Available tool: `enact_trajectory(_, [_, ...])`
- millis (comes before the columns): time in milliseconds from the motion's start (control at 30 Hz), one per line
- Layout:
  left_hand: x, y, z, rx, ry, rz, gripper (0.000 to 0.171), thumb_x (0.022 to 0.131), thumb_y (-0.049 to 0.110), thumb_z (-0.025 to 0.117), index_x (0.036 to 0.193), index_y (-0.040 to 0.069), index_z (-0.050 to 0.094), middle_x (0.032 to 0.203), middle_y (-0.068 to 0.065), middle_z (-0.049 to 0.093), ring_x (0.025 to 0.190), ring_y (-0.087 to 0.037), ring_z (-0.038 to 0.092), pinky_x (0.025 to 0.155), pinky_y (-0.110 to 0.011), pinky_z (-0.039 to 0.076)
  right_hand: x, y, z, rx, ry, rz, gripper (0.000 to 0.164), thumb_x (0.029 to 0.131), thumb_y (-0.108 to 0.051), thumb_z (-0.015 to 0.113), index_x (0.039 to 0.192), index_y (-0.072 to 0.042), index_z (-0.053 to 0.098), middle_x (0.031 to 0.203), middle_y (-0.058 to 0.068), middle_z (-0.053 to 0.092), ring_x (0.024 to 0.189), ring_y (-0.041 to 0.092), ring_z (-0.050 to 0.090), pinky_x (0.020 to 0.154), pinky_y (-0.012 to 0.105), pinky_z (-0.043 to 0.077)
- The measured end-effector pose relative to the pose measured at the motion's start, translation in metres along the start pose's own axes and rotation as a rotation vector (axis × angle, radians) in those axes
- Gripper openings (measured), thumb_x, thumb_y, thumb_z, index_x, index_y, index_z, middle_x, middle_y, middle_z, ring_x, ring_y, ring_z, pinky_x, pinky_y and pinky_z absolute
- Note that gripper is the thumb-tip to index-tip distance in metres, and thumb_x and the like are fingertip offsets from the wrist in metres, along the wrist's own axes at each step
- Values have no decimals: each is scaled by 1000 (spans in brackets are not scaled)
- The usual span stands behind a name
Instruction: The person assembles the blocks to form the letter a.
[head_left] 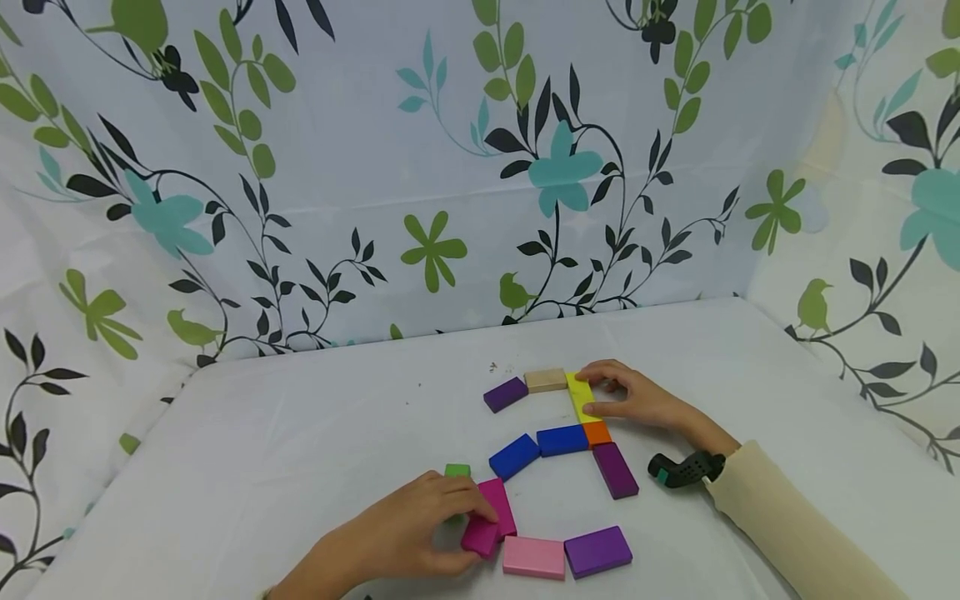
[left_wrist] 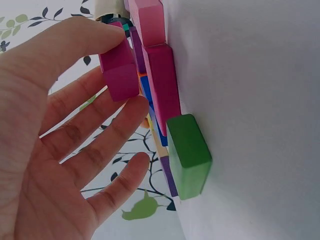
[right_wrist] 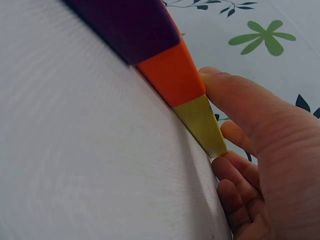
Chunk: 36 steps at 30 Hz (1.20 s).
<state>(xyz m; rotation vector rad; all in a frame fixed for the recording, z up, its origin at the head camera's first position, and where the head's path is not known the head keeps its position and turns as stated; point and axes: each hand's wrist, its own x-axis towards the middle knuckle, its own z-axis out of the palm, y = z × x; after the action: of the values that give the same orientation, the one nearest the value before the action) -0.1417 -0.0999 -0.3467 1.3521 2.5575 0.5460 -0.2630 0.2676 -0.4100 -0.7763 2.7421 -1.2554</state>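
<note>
- Left hand [head_left: 408, 529]: thumb and fingertips pinch a small magenta block [head_left: 481, 537], raised above the white tabletop [head_left: 300, 458]; remaining fingers spread
- Right hand [head_left: 633, 395]: holds the yellow block [head_left: 582, 400], thumb near its orange end, fingers toward its far end; the yellow block lies flat on the tabletop
- Long magenta block [head_left: 499, 502]: on the tabletop below the left hand, green block [head_left: 457, 471] just beside it, pink block [head_left: 534, 558] at its near end
- Violet block [head_left: 598, 552]: right of the pink block
- Orange block [head_left: 597, 433]: between the yellow block and the plum block [head_left: 616, 471]
- Two blue blocks [head_left: 562, 440]: run leftward from the orange block
- Tan block [head_left: 545, 381]: between the yellow block and a dark purple block [head_left: 506, 394]
- Black wristband [head_left: 686, 469]: on the right wrist
</note>
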Motion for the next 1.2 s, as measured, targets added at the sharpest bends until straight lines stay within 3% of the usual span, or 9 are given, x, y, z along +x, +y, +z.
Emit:
enact_trajectory(600, [23,8,0,50,25,128,27,91,32,68,116,22,65,110,14,61,100,1,53,91,-22,44,1,3,0,15,-2,8,51,87,-26,74,132,-9,57,134,13,52,116,27,49,99,40,42])
enact_trajectory(1200, [54,21,4,90,-13,207,29,93,34,65,119,20,64,115,11,63,105,-1,54,92,-20,43,0,0,-1,20,-4,2,50,87,-25,73,132,-8,57,136,14,51,117,28,49,100,41,41])
